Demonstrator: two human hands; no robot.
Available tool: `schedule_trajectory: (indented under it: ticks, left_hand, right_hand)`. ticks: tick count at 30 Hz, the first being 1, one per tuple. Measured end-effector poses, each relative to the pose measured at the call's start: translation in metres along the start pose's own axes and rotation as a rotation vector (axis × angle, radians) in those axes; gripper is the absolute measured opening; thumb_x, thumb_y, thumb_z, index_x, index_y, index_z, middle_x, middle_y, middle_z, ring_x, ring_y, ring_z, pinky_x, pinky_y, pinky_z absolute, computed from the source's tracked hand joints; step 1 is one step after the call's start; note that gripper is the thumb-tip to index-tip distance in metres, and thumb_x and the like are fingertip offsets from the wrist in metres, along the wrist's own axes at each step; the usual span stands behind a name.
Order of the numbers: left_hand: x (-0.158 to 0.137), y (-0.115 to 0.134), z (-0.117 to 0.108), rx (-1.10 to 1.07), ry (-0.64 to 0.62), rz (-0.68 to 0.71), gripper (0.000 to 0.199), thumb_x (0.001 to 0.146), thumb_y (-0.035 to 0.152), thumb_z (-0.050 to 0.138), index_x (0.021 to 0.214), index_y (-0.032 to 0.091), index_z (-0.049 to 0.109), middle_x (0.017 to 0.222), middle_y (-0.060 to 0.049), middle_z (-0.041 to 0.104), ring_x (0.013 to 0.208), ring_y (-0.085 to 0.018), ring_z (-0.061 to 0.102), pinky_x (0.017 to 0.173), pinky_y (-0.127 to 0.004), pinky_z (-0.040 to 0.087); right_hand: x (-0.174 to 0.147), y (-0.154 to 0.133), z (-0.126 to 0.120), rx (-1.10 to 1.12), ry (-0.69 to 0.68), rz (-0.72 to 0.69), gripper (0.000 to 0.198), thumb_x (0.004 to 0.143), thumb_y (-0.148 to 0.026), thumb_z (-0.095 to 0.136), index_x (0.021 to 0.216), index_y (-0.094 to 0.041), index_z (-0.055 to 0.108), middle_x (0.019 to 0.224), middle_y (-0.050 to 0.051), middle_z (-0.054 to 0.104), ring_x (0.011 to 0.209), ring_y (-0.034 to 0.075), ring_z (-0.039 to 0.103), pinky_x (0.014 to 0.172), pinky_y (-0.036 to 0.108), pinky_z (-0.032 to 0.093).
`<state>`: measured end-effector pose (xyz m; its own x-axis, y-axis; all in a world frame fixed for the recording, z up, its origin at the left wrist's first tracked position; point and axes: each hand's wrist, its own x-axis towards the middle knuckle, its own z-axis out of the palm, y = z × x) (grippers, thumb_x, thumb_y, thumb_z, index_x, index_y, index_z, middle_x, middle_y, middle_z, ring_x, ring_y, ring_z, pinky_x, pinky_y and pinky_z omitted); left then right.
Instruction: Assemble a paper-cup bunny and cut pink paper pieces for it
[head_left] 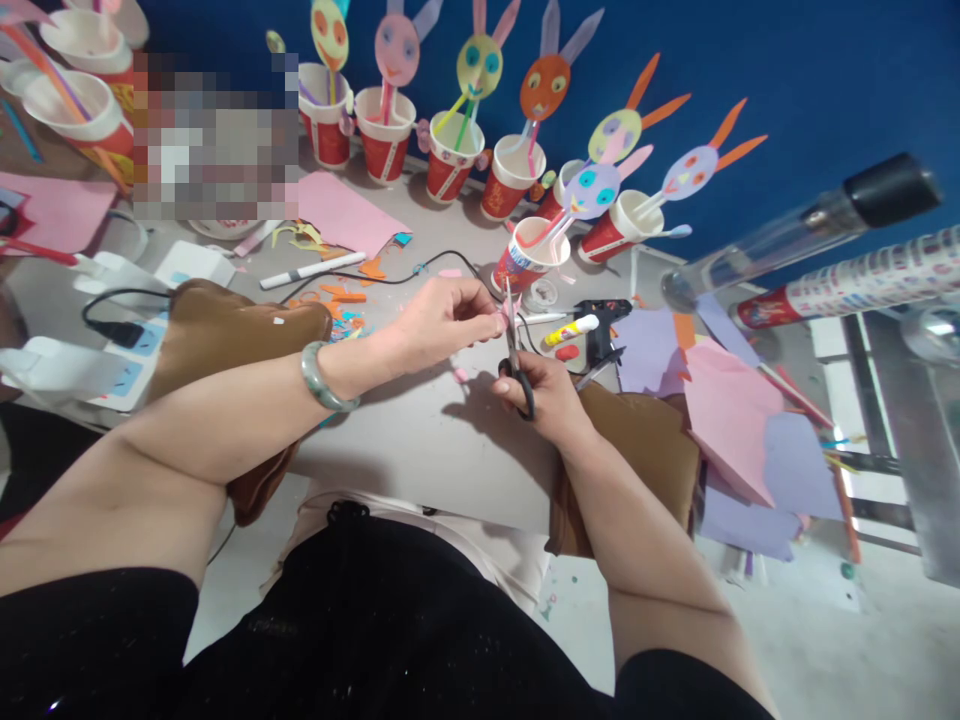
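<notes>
My right hand is closed round the black handles of a pair of scissors, whose blades point away from me. Against the blades, my left hand pinches a small pink piece of paper, mostly hidden by the fingertips. A pink scrap lies on the table below the hands. Just beyond the blades stands a red paper cup with a lilac rabbit face on straws. To the right are a glue stick with a yellow label, its red cap and a black glue gun.
More cups with paper rabbits line the blue partition. Orange and blue scraps and a white marker lie left. Brown cushions rest under both forearms. A power strip sits left; pink and purple sheets lie right.
</notes>
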<state>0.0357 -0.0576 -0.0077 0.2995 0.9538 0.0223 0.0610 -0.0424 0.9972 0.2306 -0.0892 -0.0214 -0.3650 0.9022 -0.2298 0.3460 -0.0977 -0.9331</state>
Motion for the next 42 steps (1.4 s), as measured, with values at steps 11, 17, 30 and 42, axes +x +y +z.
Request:
schedule_trajectory:
  ticks: [11, 17, 30, 42]
  left_hand:
    - [-0.0005, 0.0043, -0.0024, 0.001, -0.010, 0.018, 0.012, 0.080, 0.015, 0.068, 0.070, 0.014, 0.062, 0.064, 0.001, 0.063, 0.060, -0.007, 0.055, 0.057, -0.020, 0.045]
    - [0.0012, 0.0004, -0.0020, -0.046, 0.000, 0.006, 0.011, 0.081, 0.016, 0.066, 0.071, 0.014, 0.063, 0.064, 0.000, 0.064, 0.059, -0.007, 0.057, 0.059, -0.020, 0.048]
    - [0.0010, 0.0002, -0.0022, -0.040, -0.018, 0.031, 0.011, 0.083, 0.017, 0.066, 0.073, 0.013, 0.064, 0.067, -0.001, 0.065, 0.061, -0.007, 0.058, 0.059, -0.019, 0.049]
    - [-0.0007, -0.0010, 0.0006, -0.037, 0.022, -0.017, 0.012, 0.082, 0.013, 0.066, 0.070, 0.013, 0.064, 0.065, 0.000, 0.063, 0.059, -0.006, 0.055, 0.059, -0.020, 0.048]
  right_hand:
    - [0.0001, 0.0013, -0.0006, 0.009, 0.000, 0.009, 0.066, 0.059, -0.077, 0.080, 0.059, -0.023, 0.042, 0.045, -0.005, 0.048, 0.046, 0.009, 0.039, 0.046, 0.026, 0.028]
    - [-0.0002, 0.0013, -0.0003, 0.030, 0.000, 0.021, 0.067, 0.057, -0.078, 0.080, 0.058, -0.024, 0.041, 0.045, -0.006, 0.047, 0.044, 0.009, 0.038, 0.045, 0.026, 0.028]
    - [-0.0003, 0.0020, 0.0007, 0.019, 0.027, 0.022, 0.066, 0.056, -0.076, 0.082, 0.057, -0.023, 0.043, 0.045, -0.005, 0.050, 0.045, 0.009, 0.039, 0.046, 0.027, 0.030]
    - [0.0019, 0.0035, 0.0049, 0.026, -0.011, -0.009, 0.064, 0.055, -0.074, 0.084, 0.060, -0.022, 0.046, 0.054, -0.003, 0.055, 0.052, 0.010, 0.043, 0.052, 0.026, 0.034]
